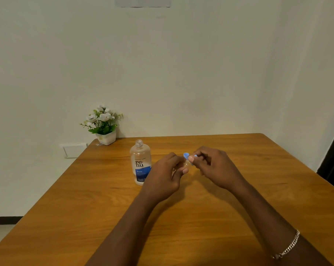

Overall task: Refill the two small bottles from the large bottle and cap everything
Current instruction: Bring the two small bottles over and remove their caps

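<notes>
The large clear bottle [140,163] with a blue and white label stands upright and uncapped on the wooden table [85,208], left of my hands. My left hand [167,176] is closed around a small clear bottle [186,163], mostly hidden by my fingers. My right hand [210,166] pinches a small blue cap piece [195,156] right beside the small bottle's blue neck [185,155]. A second small bottle is not visible.
A white pot of white flowers [102,125] stands at the table's far left corner against the wall. A wall socket plate [74,150] sits left of the table. A chain bracelet [287,246] is on my right wrist.
</notes>
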